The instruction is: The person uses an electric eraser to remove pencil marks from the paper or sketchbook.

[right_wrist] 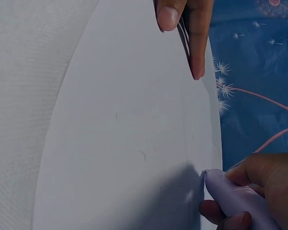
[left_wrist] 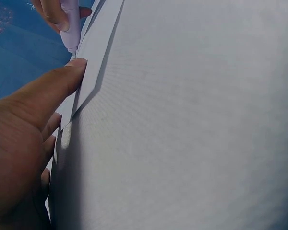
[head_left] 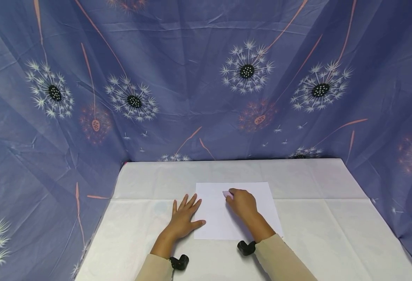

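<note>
A white sheet of paper [head_left: 213,230] lies on the white-covered table. My right hand [head_left: 242,203] grips a thick lilac pen [head_left: 228,194] with a narrow tip above the upper middle of the sheet. In the right wrist view, the tip of the pen [right_wrist: 240,199] is at the paper [right_wrist: 110,143], which bears a few small faint marks. My left hand [head_left: 183,221] is spread at the sheet's left edge, thumb over the paper and the other fingers at or beyond that edge. The left wrist view shows its thumb [left_wrist: 53,86] and, farther off, the lilac pen [left_wrist: 71,24].
The white table cover [head_left: 318,222] extends around the paper and has visible fold lines. A blue-purple curtain [head_left: 192,78] with a dandelion print hangs behind the table and along both sides. Black wrist cameras [head_left: 179,262] sit at both sleeves.
</note>
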Demonstrator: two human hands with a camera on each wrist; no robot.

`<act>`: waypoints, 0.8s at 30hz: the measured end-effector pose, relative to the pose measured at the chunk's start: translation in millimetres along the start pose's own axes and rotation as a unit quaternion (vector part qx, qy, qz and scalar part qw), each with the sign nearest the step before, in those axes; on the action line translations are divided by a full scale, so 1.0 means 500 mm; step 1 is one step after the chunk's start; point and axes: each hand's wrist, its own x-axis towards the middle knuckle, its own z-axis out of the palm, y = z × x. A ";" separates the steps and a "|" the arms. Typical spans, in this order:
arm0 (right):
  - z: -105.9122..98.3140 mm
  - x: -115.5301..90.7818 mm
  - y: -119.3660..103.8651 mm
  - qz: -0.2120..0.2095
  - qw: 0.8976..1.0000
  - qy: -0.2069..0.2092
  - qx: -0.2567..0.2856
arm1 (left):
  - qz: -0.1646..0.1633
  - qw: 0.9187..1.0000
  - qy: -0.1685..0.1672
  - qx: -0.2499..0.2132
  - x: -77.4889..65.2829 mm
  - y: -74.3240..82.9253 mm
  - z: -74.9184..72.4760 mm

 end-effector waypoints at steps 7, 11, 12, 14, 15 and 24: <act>-0.001 0.001 0.008 0.024 1.000 -0.009 0.000 | -0.004 1.000 0.000 -0.002 0.001 -0.001 0.001; -0.002 0.002 0.012 0.027 1.000 -0.007 0.000 | -0.005 1.000 0.001 -0.005 0.001 0.000 0.000; -0.002 0.002 0.012 0.028 1.000 -0.007 0.000 | -0.005 1.000 0.000 -0.005 0.002 0.000 0.000; -0.002 0.002 0.012 0.028 1.000 -0.008 0.000 | -0.004 1.000 0.001 -0.006 0.001 0.000 -0.001; -0.001 0.002 0.012 0.028 1.000 -0.008 0.001 | -0.004 1.000 0.001 -0.006 0.001 0.000 -0.001; 0.004 0.002 -0.002 0.012 1.000 -0.008 0.000 | -0.004 1.000 -0.003 -0.003 0.002 -0.002 0.001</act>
